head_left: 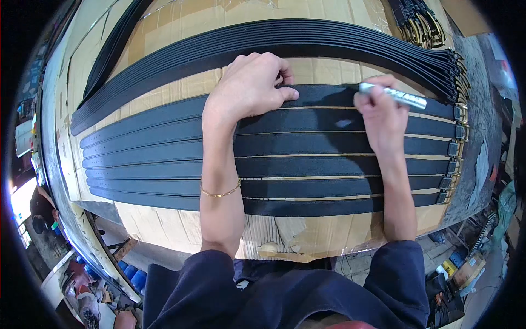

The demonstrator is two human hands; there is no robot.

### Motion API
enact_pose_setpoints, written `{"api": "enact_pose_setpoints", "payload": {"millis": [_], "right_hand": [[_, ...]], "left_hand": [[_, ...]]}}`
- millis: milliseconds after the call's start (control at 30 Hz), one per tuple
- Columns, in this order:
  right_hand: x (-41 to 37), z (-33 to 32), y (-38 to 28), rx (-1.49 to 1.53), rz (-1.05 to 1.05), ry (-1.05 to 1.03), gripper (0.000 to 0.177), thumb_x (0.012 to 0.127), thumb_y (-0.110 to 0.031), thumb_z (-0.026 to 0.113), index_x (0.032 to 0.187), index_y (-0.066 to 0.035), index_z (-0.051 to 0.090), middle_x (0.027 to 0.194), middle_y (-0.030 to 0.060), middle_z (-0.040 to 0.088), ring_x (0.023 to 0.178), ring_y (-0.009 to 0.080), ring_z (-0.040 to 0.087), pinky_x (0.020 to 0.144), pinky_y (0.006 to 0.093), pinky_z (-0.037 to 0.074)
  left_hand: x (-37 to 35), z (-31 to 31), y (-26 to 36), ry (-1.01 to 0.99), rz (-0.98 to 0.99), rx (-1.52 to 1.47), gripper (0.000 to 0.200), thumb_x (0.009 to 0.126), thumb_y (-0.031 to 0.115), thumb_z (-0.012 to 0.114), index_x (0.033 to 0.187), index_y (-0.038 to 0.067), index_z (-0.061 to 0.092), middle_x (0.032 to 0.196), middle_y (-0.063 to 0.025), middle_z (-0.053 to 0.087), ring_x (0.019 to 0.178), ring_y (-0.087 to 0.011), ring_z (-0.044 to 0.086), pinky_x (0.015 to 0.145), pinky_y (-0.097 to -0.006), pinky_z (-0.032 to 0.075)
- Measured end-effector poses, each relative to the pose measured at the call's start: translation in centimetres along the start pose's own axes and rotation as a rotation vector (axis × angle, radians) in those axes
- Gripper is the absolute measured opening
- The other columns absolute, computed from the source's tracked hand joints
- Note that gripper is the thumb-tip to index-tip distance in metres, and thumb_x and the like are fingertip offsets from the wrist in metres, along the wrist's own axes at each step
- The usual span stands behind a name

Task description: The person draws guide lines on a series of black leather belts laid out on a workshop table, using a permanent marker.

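**Marker [402, 97] in hand above the top belt [323, 96]**

Right hand [382, 112]: fingers grasping the marker by its barrel, held slantwise near the upper edge of the top belt. Whether the tip touches cannot be told. Left hand [246, 88]: fingers bent, thumb lying on the same belt; fingertips partly hidden, so cannot tell whether they pinch the edge or only press.

Position: top belt is the uppermost of a flat row of belts [307, 143], buckles [452, 149] to the right.

Handling (judged): marker light, rigid, perhaps slick; best taken mid-barrel. Belt probably light, bendable along its length, firm across its width, not fragile; loose on the cardboard and apt to slide. Good hold: flat pressure mid-strap, or both long edges. Buckle end likely heavier, may snag.

Surface: cardboard [164, 216] over a grey bench [482, 137], creased and taped. Beyond the row, a curved bundle of belts [274, 39] lies close-packed.

Room: scraps [82, 296] and blue containers [134, 277] at lower left; mixed clutter at lower right.
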State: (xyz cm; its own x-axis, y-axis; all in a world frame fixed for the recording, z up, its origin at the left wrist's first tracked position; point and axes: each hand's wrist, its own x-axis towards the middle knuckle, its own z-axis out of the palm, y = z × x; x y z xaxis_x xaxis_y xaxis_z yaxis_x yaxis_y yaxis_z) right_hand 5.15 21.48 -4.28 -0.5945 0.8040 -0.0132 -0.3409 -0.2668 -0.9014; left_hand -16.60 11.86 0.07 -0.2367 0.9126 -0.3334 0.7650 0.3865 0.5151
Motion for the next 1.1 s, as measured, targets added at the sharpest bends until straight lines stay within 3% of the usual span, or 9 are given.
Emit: {"api": "enact_pose_setpoints", "payload": {"millis": [33, 100, 333, 467, 667, 700, 800, 900, 1100], "right_hand": [[0.4, -0.5, -0.2, 0.002, 0.001, 0.000, 0.014, 0.091, -0.014, 0.065, 0.099, -0.002, 0.064, 0.078, 0.0045, 0.062, 0.065, 0.0075, 0.050, 0.060, 0.0222, 0.040], [1.0, -1.4, -0.9, 0.418, 0.126, -0.024, 0.018, 0.093, -0.020, 0.058, 0.100, -0.004, 0.062, 0.073, 0.0033, 0.053, 0.067, 0.0107, 0.046, 0.064, 0.0256, 0.038], [0.8, -1.9, -1.1, 0.641, 0.119, -0.042, 0.022, 0.091, -0.023, 0.056, 0.104, -0.005, 0.060, 0.070, 0.0013, 0.049, 0.068, 0.0117, 0.043, 0.063, 0.0272, 0.036], [0.5, -1.8, -1.2, 0.510, 0.065, -0.060, 0.020, 0.092, -0.021, 0.055, 0.105, -0.006, 0.059, 0.072, 0.0020, 0.050, 0.067, 0.0116, 0.043, 0.061, 0.0282, 0.035], [1.2, -3.9, -4.8, 0.270, -0.327, 0.294, 0.015, 0.092, -0.017, 0.051, 0.093, -0.004, 0.059, 0.069, 0.0033, 0.051, 0.061, 0.0120, 0.041, 0.055, 0.0268, 0.031], [1.3, -4.8, -6.0, 0.268, -0.396, 0.228, 0.015, 0.091, -0.017, 0.051, 0.092, -0.004, 0.059, 0.068, 0.0035, 0.051, 0.060, 0.0117, 0.040, 0.054, 0.0266, 0.031], [1.3, -6.7, -9.0, 0.236, -0.538, 0.178, 0.017, 0.090, -0.018, 0.052, 0.086, -0.003, 0.058, 0.065, 0.0044, 0.050, 0.059, 0.0112, 0.038, 0.051, 0.0253, 0.029], [1.6, -8.9, -10.4, 0.104, -0.764, 0.299, 0.018, 0.088, -0.016, 0.048, 0.078, -0.003, 0.055, 0.065, 0.0056, 0.049, 0.057, 0.0117, 0.038, 0.046, 0.0215, 0.026], [2.1, -11.6, -8.9, -0.043, -0.799, 0.454, 0.012, 0.087, -0.008, 0.051, 0.075, -0.003, 0.050, 0.063, 0.0068, 0.047, 0.052, 0.0121, 0.040, 0.046, 0.0237, 0.034]], "left_hand": [[0.0, 0.0, -0.3, -0.002, 0.008, -0.049, 0.024, 0.077, 0.023, 0.079, 0.086, 0.003, 0.070, 0.063, -0.0053, 0.059, 0.061, -0.0173, 0.061, 0.062, -0.0323, 0.049], [0.0, -0.1, -0.3, -0.005, 0.019, -0.101, 0.022, 0.078, 0.021, 0.078, 0.088, 0.003, 0.070, 0.061, -0.0040, 0.057, 0.060, -0.0155, 0.060, 0.061, -0.0315, 0.048], [0.0, -0.1, -0.5, 0.002, 0.028, -0.081, 0.017, 0.079, 0.015, 0.076, 0.088, 0.003, 0.069, 0.061, -0.0023, 0.053, 0.058, -0.0141, 0.054, 0.059, -0.0304, 0.045], [0.1, -0.2, -0.6, -0.013, 0.053, -0.081, 0.018, 0.076, 0.015, 0.077, 0.087, 0.002, 0.068, 0.061, -0.0023, 0.051, 0.059, -0.0148, 0.050, 0.060, -0.0306, 0.044], [-0.2, -0.7, -0.7, -0.055, 0.088, -0.140, 0.020, 0.075, 0.011, 0.076, 0.085, -0.001, 0.063, 0.064, -0.0035, 0.049, 0.062, -0.0138, 0.046, 0.060, -0.0292, 0.042], [-0.2, -0.8, -0.7, -0.058, 0.105, -0.133, 0.021, 0.074, 0.015, 0.076, 0.084, 0.002, 0.064, 0.066, -0.0099, 0.058, 0.063, -0.0254, 0.056, 0.063, -0.0357, 0.046], [-0.2, -0.7, -0.9, -0.070, 0.141, -0.157, 0.021, 0.074, 0.014, 0.076, 0.084, 0.001, 0.063, 0.067, -0.0102, 0.057, 0.064, -0.0244, 0.056, 0.063, -0.0355, 0.046], [-0.1, -0.8, -0.7, -0.079, 0.163, -0.151, 0.021, 0.074, 0.011, 0.075, 0.084, 0.000, 0.061, 0.067, -0.0099, 0.055, 0.062, -0.0223, 0.052, 0.061, -0.0338, 0.045], [-0.1, -0.9, -0.3, -0.104, 0.095, -0.118, 0.022, 0.070, 0.008, 0.074, 0.082, -0.001, 0.059, 0.066, -0.0095, 0.052, 0.061, -0.0190, 0.048, 0.060, -0.0317, 0.042]]}}
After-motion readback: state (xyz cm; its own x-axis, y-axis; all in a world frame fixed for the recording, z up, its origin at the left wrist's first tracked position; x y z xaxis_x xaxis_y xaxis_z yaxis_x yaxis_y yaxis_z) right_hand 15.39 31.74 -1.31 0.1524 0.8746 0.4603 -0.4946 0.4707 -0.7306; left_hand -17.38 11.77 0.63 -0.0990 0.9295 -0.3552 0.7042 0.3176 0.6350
